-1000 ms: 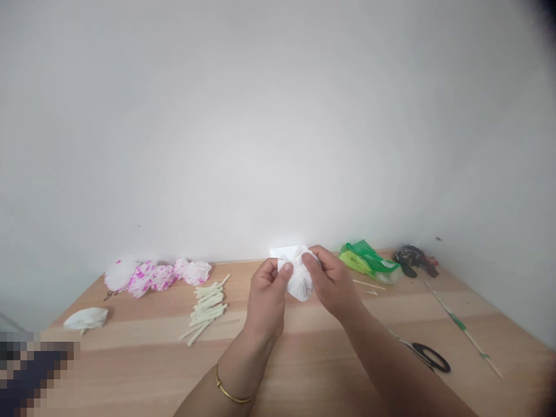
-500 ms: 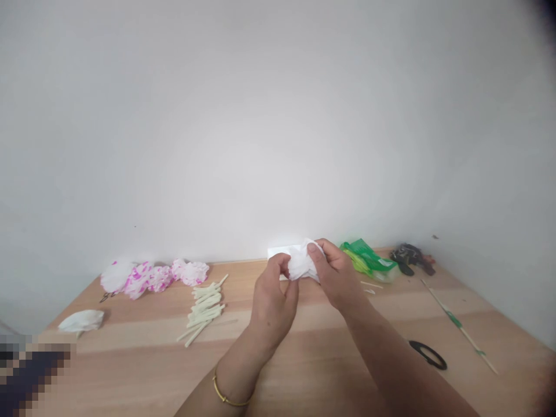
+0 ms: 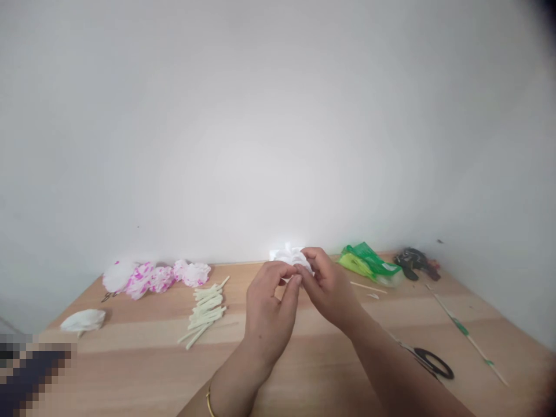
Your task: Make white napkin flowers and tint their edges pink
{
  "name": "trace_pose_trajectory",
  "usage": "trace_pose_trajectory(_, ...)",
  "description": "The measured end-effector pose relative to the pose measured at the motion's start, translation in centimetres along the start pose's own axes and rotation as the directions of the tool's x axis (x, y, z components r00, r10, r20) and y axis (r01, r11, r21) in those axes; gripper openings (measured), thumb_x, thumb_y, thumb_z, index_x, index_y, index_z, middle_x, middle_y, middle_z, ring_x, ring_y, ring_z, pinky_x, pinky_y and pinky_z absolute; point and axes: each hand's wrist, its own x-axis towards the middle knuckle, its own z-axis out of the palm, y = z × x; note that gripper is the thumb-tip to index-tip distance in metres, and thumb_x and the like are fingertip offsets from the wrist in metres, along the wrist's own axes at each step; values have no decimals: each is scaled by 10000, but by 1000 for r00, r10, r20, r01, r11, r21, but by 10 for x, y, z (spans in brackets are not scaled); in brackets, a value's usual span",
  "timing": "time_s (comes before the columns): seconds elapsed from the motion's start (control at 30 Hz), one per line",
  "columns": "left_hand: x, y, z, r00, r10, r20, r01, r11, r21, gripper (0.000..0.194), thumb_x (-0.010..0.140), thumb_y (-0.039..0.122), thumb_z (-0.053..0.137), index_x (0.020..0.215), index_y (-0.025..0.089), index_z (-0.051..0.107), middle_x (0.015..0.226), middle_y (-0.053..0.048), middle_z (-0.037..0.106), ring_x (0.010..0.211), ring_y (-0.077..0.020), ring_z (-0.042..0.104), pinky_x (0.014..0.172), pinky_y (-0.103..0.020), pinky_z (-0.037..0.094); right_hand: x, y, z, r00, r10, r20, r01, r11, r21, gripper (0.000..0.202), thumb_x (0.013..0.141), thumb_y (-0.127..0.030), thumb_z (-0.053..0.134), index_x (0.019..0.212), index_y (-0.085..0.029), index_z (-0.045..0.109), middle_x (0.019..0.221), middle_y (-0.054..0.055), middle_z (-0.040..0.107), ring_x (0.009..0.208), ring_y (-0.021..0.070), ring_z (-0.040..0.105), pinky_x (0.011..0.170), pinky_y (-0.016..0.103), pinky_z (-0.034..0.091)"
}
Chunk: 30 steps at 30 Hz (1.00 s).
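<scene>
A white tissue paper flower (image 3: 290,255) is between my two hands, above the far middle of the table; its near part is hidden by fingers. My left hand (image 3: 271,307) is closed, thumb and index finger pinched together at the flower's near edge. From the right, my right hand (image 3: 328,286) is closed around the flower's side, its thumb tip meeting the left fingertips. A flat white stack, perhaps paper (image 3: 273,253), shows just behind the flower.
Pink-and-white paper flowers (image 3: 160,278) lie at back left, a white one (image 3: 83,319) nearer. Pale sticks (image 3: 206,313) are piled left of my hands. Right are green plastic packaging (image 3: 369,260), a dark bundle (image 3: 414,263), scissors (image 3: 434,364) and a green-taped stick (image 3: 461,327).
Both hands have drawn together, and the fingertips now meet at the flower's near side. The flower has turned and is more covered by my fingers. More of the scissors shows beside my right arm.
</scene>
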Motion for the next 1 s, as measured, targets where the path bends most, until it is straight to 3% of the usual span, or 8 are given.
trace_pose_trajectory(0.13, 1, -3, 4, 999, -39, -30, 39, 999, 5, 88, 858, 165, 532, 839, 201, 610, 839, 0, 646, 790, -123, 586, 716, -247, 457, -2, 0, 0, 992, 23, 128, -46, 982, 183, 179, 892, -312, 496, 1031, -217, 436, 795, 6, 566, 683, 142, 544, 566, 233, 402)
trace_pose_trajectory(0.3, 2, -9, 2, 999, -26, -42, 30, 996, 88, 89, 866, 189, 529, 906, 194, 609, 853, -15, 644, 786, -136, 587, 706, -262, 449, -3, -2, -4, 974, 11, 225, -69, 965, 252, 87, 922, -299, 445, 894, -228, 403, 631, -57, 439, 555, 110, 419, 531, 228, 354)
trace_pose_trajectory(0.67, 5, -8, 2, 998, -58, -4, 58, 992, 110, 74, 846, 206, 556, 804, 201, 617, 766, 7, 641, 736, -130, 576, 694, -255, 424, -1, -3, -7, 983, -27, 180, 0, 989, 148, 172, 937, -325, 393, 809, -221, 443, 625, -38, 448, 573, 129, 437, 556, 249, 364)
trace_pose_trajectory(0.8, 5, -5, 3, 997, -74, -2, 74, 990, 118, 118, 825, 178, 546, 721, 189, 602, 720, 7, 623, 709, -129, 555, 673, -250, 406, -1, -2, -7, 973, -73, 217, 43, 989, 140, 165, 944, -303, 384, 806, -221, 422, 634, -44, 409, 568, 123, 399, 547, 248, 335)
trace_pose_trajectory(0.9, 6, -5, 2, 991, -130, -12, 130, 986, 105, 115, 788, 179, 560, 673, 176, 572, 686, 5, 596, 684, -129, 537, 654, -251, 394, -1, -2, -7, 965, -92, 244, 53, 985, 163, 165, 942, -303, 394, 806, -219, 436, 632, -43, 415, 559, 119, 392, 534, 245, 326)
trace_pose_trajectory(1.0, 8, -8, -1, 966, -256, 39, 258, 966, -31, 102, 772, 195, 559, 671, 176, 557, 668, 12, 577, 660, -124, 521, 639, -247, 391, 0, 0, -8, 974, -66, 215, 26, 982, 185, 165, 930, -305, 427, 804, -212, 480, 640, -31, 475, 566, 121, 435, 548, 243, 356)
